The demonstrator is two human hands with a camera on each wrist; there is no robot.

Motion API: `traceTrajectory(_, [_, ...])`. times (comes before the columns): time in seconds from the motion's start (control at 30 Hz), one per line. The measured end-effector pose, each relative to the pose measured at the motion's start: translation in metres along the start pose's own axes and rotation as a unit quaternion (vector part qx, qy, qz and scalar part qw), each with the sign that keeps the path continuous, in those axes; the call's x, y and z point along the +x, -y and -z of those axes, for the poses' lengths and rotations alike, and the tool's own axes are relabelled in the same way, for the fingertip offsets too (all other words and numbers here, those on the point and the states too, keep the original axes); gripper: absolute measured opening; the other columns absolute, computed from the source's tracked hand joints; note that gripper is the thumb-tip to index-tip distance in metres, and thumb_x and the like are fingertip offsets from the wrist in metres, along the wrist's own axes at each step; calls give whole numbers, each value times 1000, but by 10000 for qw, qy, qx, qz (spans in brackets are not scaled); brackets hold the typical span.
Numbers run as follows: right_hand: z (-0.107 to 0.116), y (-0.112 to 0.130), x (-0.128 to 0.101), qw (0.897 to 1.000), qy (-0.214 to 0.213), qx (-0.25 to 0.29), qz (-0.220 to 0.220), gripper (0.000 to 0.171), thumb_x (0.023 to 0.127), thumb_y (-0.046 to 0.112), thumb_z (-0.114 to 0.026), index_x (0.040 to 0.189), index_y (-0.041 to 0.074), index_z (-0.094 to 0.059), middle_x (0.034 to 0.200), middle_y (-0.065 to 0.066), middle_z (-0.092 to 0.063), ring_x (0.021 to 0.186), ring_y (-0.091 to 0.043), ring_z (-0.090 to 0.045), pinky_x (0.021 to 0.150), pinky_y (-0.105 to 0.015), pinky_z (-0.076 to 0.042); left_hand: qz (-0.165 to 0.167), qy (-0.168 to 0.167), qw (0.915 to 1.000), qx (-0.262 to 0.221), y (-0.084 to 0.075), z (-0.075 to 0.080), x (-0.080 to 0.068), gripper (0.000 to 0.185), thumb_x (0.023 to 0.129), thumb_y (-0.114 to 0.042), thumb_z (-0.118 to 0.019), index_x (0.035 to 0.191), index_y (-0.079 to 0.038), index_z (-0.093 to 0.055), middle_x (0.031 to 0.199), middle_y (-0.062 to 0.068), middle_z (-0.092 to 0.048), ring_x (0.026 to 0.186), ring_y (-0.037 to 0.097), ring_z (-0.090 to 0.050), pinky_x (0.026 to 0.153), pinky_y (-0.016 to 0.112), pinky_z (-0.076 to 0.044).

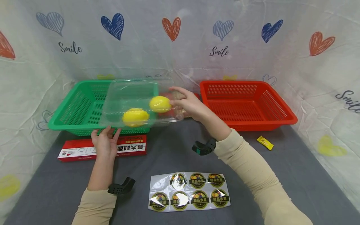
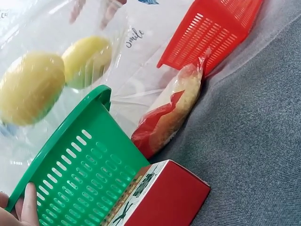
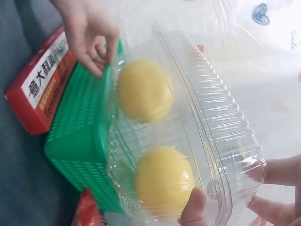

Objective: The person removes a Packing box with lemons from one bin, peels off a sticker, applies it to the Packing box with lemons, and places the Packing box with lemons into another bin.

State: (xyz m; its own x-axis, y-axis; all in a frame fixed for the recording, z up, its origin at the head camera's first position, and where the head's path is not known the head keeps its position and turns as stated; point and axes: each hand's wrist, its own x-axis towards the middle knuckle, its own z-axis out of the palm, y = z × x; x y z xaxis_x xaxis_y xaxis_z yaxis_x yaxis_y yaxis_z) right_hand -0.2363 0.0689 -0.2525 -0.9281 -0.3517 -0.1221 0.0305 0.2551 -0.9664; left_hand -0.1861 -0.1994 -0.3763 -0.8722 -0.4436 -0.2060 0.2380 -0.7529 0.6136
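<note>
In the head view, my right hand [image 1: 189,104] grips the right end of a clear plastic box [image 1: 121,93] with two lemons [image 1: 136,117] inside. The box is raised, tilted, above the green basket [image 1: 84,103]. The right wrist view shows the thumb [image 3: 194,207] on one side of the box and fingers on the other. My left hand [image 1: 105,143] holds the basket's front rim. One finger [image 2: 30,205] lies against its outer wall in the left wrist view. Just under that hand is a red and white pasta box [image 1: 132,147].
A red basket [image 1: 233,109] stands at the right, with a small yellow packet [image 1: 265,142] before it. Between the baskets lies a red and clear bag [image 2: 174,103] of pale food. A sheet of round stickers [image 1: 189,192] lies in front. Printed sheeting surrounds the table.
</note>
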Motion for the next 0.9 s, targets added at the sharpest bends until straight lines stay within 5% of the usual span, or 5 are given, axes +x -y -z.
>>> traceTrajectory(0.3, [13, -3, -22, 9999, -10, -41, -116, 51, 89, 16, -58, 137, 25, -41, 122, -13, -50, 93, -26, -53, 61, -30, -52, -48, -90, 9998, 146, 0, 1, 0, 50, 83, 1, -63, 115, -13, -27, 113, 7, -46, 87, 15, -59, 70, 28, -54])
traceTrajectory(0.5, [21, -5, -37, 9999, 51, -89, -11, 51, 89, 16, -58, 136, 25, -41, 122, -11, -48, 97, -26, -53, 68, -37, -54, 31, -233, 9995, 221, -2, -1, 1, 46, 87, 5, -53, 120, -14, -27, 120, 6, -39, 102, 16, -50, 69, 26, -53])
traceTrajectory(0.77, [35, -15, -59, 9995, 86, -295, 119, 54, 89, 16, -57, 139, 23, -37, 123, -16, -46, 99, -29, -53, 70, -39, -54, -27, -250, 9996, 98, -1, 1, 2, 40, 87, -1, -58, 115, -14, -32, 117, 4, -41, 94, 17, -51, 74, 24, -51])
traceTrajectory(0.9, [40, -24, -70, 9994, 85, -332, 93, 55, 89, 15, -57, 140, 20, -36, 124, -18, -42, 97, -30, -52, 69, -39, -54, 5, -204, 9997, 112, -2, -1, 2, 43, 88, 1, -54, 122, -12, -30, 117, 6, -40, 95, 19, -51, 86, 31, -48])
